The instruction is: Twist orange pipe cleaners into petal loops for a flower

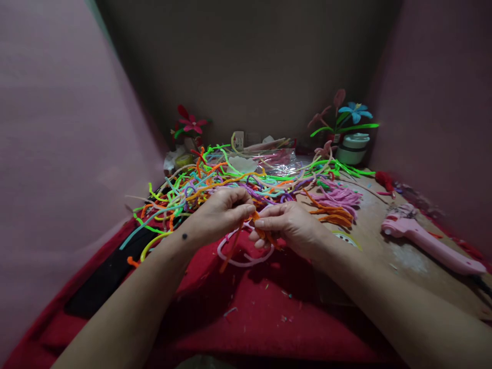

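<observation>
Both hands [230, 207] [294, 224] close together, orange pipe-cleaner piece [256, 216] between and below them.

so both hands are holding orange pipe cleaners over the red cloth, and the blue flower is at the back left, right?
Not quite: in the head view, the blue flower is at the back right. The left hand and right hand do hold orange pipe cleaners over the red cloth.

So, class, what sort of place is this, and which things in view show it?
Probably a small craft workspace: there is a tangled heap of coloured fuzzy stems, what looks like a pink glue gun at right, and a blue artificial flower at the back.
</observation>
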Demonstrator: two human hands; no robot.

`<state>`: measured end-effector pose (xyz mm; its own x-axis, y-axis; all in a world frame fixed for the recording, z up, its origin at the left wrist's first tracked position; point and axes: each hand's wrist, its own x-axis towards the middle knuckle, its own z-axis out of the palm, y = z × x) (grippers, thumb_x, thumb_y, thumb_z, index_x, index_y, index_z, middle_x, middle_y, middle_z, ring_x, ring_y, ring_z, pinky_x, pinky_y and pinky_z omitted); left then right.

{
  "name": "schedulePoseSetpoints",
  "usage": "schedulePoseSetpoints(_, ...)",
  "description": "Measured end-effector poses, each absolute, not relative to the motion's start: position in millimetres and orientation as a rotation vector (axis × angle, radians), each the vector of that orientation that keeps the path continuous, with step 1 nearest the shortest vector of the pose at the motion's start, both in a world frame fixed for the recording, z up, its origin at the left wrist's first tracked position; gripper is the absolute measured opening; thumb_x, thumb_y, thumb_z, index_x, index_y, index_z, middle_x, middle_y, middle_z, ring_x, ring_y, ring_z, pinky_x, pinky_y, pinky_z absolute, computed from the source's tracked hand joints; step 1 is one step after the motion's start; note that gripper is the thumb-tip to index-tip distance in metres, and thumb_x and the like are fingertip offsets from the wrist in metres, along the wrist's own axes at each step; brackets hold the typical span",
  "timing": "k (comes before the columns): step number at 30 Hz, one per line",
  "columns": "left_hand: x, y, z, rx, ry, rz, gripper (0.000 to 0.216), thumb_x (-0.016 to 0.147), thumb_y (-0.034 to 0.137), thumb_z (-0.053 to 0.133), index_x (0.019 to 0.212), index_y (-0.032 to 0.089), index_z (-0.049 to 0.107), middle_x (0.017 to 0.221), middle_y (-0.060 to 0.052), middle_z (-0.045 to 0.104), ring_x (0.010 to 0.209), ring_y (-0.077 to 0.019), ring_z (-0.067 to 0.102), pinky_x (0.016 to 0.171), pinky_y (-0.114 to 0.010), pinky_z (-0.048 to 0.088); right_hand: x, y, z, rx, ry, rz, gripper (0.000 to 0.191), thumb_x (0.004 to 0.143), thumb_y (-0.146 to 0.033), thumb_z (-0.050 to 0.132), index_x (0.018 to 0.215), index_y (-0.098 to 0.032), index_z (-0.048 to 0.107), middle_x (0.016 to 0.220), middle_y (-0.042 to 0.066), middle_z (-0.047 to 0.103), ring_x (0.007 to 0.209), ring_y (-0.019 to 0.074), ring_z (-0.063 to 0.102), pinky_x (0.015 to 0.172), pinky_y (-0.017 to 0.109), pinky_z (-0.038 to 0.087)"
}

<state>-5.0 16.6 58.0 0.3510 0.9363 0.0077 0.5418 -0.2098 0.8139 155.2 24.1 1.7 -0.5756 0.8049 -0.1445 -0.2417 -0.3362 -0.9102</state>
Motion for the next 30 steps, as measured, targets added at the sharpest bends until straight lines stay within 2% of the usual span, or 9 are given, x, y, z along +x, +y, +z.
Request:
schedulePoseSetpoints(3,-2.1,18.1,53.0,1.736,1.319,0.681,0.013,0.078,0.024,0.052,0.071,0.014,0.052,0.043,0.007,0.045,0.035,-0.0051,0.038,0.034,-0.016,0.030,153.0,21.2,5.1,-0.887,-1.209,1.855,0.012,0.061,-0.020,0.069,0.064,-0.009,0.065,0.058,0.007,0.067,0.047,0.0137,0.061,0.049,0.023,0.045)
schedulePoseSetpoints(8,4.4,19.5,45.7,1.546,1.220,0.783,0.015,0.077,0.024,0.054,0.067,0.015,0.048,0.046,0.003,0.053,0.035,-0.0082,0.049,0.036,-0.019,0.042,151.1,18.0,7.0,-0.920,-1.145,1.820,0.009,0.064,-0.018,0.066,0.059,-0.011,0.063,0.058,0.006,0.066,0.048,0.0108,0.058,0.050,0.023,0.044)
schedulePoseSetpoints(16,12.2,19.4,36.4,1.553,1.321,0.874,0.014,0.081,0.022,0.049,0.069,0.017,0.043,0.048,0.004,0.056,0.041,-0.0121,0.058,0.045,-0.024,0.049,152.5,24.3,-1.5,-0.896,-1.190,1.791,0.014,0.063,-0.025,0.066,0.062,-0.011,0.067,0.058,0.007,0.066,0.050,0.0144,0.059,0.054,0.028,0.045)
schedulePoseSetpoints(24,11.3,21.6,21.2,2.172,1.621,1.017,0.018,0.082,0.026,0.047,0.065,0.018,0.049,0.057,0.003,0.051,0.052,-0.0100,0.047,0.050,-0.022,0.037,147.0,25.8,-11.4,-0.898,-1.271,1.666,0.018,0.060,-0.028,0.066,0.052,-0.012,0.063,0.047,0.003,0.059,0.039,0.0108,0.050,0.042,0.025,0.036)
schedulePoseSetpoints(30,14.7,18.4,18.4,2.188,1.630,1.080,0.016,0.081,0.024,0.046,0.066,0.018,0.048,0.059,0.002,0.050,0.053,-0.0105,0.046,0.052,-0.023,0.036,147.0,24.6,-7.5,-0.923,-1.223,1.699,0.013,0.060,-0.022,0.065,0.053,-0.012,0.062,0.050,0.001,0.058,0.042,0.0094,0.049,0.046,0.025,0.037)
